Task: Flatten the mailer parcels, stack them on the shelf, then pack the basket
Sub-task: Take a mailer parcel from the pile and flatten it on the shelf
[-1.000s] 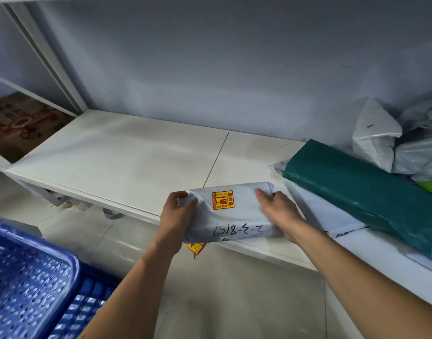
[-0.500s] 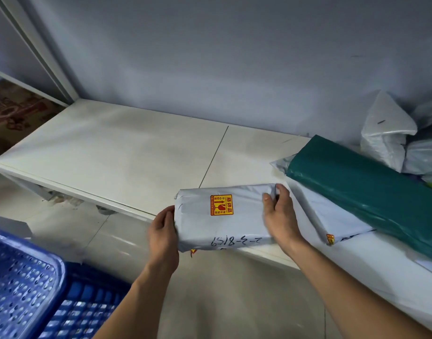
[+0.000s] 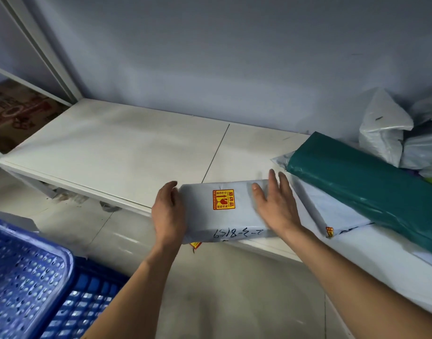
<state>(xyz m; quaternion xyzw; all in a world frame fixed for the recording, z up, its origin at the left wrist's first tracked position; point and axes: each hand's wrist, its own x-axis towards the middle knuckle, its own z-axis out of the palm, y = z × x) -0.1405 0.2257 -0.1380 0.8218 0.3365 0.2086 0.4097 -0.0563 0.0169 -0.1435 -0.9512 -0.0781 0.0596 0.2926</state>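
A pale grey mailer parcel (image 3: 224, 216) with a yellow and red sticker and handwritten digits lies at the front edge of the white shelf (image 3: 127, 152), overhanging it. My left hand (image 3: 168, 214) grips its left end, fingers wrapped over the edge. My right hand (image 3: 276, 204) lies flat on its right end with straight fingers. Another grey mailer (image 3: 332, 211) lies to the right, under a dark green parcel (image 3: 366, 174). The blue perforated basket (image 3: 26, 277) stands at the lower left on the floor.
Crumpled white and grey mailer bags (image 3: 390, 128) are heaped at the shelf's back right against the wall. A shelf upright (image 3: 43, 50) rises at the left, with a printed cardboard box (image 3: 17, 113) behind it. Grey floor (image 3: 222, 289) lies below the shelf edge.
My right hand has let go of the parcel's right end and now lies flat on top of it. The parcel stays at the shelf edge, and my left hand keeps its hold.
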